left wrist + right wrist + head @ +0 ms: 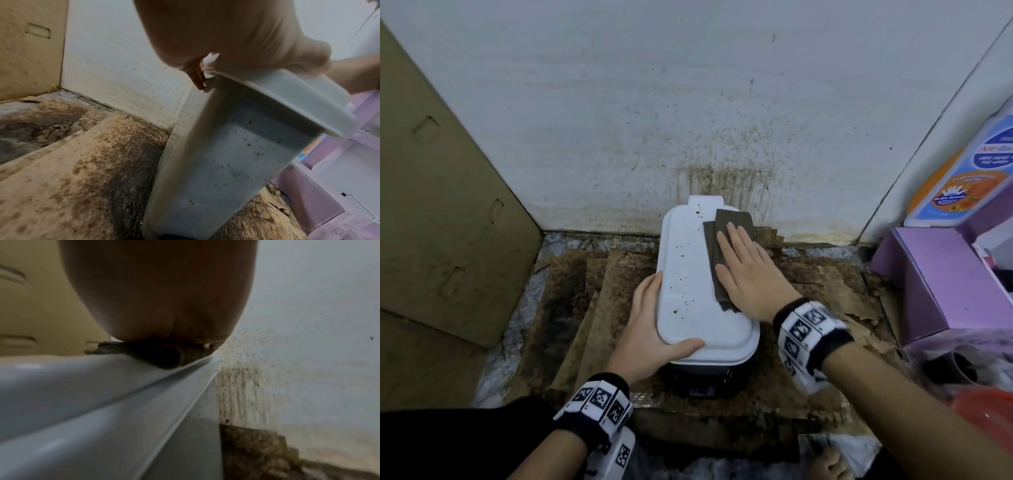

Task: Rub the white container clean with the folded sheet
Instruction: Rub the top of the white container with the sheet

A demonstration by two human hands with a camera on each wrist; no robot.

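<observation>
The white container (688, 274) stands upright on stained cardboard, its lid dotted with brown spots. A dark brown folded sheet (726, 236) lies on the right half of the lid. My right hand (748, 270) presses flat on the sheet with straight fingers. My left hand (654, 325) grips the lid's near left corner, thumb across the front edge and fingers along the left side. The left wrist view shows the container's speckled wall (230, 159) under the lid rim. In the right wrist view my palm (160, 296) sits on the sheet (162, 356) atop the lid (82, 386).
A splattered white wall (688, 120) rises right behind the container. Brown cardboard (441, 212) closes off the left side. Purple boxes (941, 284) and a labelled bottle (962, 178) crowd the right. Stained cardboard sheets (599, 308) cover the floor. A red object (986, 407) lies near my right forearm.
</observation>
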